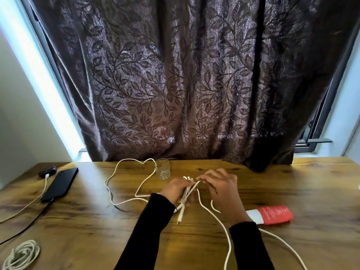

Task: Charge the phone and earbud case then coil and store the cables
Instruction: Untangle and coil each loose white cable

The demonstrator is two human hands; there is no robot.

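Both hands work one long white charging cable (206,208) mid-table: the left hand (176,190) grips gathered loops, the right hand (220,189) pinches a strand. At nine o'clock lies the black phone (60,184) (plugged in); a clear glass tumbler (162,168) stands at twelve.

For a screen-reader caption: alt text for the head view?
Both hands, left hand and right hand, fold a white cable into loops over a wooden table; a phone and earbud case lie plugged in at left.

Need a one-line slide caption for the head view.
Both hands, left hand and right hand, coil a white cable over the wooden table; phone and earbud case sit plugged in far left.
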